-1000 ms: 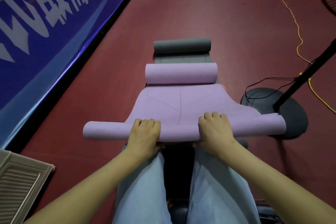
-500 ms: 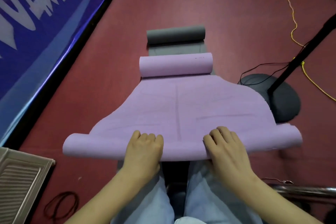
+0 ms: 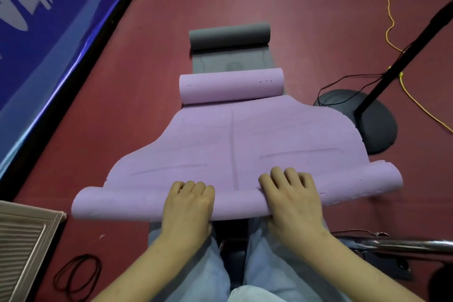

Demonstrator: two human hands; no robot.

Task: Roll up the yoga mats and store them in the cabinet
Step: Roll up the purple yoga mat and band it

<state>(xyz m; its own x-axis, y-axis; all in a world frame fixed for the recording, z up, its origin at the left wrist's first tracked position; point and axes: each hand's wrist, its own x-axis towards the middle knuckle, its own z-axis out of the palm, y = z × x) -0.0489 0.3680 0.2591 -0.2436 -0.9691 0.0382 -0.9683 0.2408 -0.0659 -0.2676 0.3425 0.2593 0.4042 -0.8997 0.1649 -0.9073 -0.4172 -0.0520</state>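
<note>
Far left: blue banner (image 3: 49,32) along the wall, its lettering cut off and blurred. Bottom left: a slatted beige panel (image 3: 22,247), partly out of frame; black elastic loops (image 3: 78,274) lie on the red floor (image 3: 122,130) near it, probably ties for finished rolls.

Centre: purple yoga mat (image 3: 232,144) on the floor, far end curled into a roll, near end rolled toward the person. Left hand (image 3: 187,206) on the near roll, fingers curled over its top; right hand (image 3: 291,201) likewise, just right of the mat's centre line. Both grips are clamped on the roll, spaced apart, likely to keep the winding even. Thumbs hidden beneath.

Beyond it: grey yoga mat (image 3: 229,39), partly rolled, its near part covered by the purple one.

Right: a black stand base (image 3: 377,125) with cables. Cabinet not in view.
</note>
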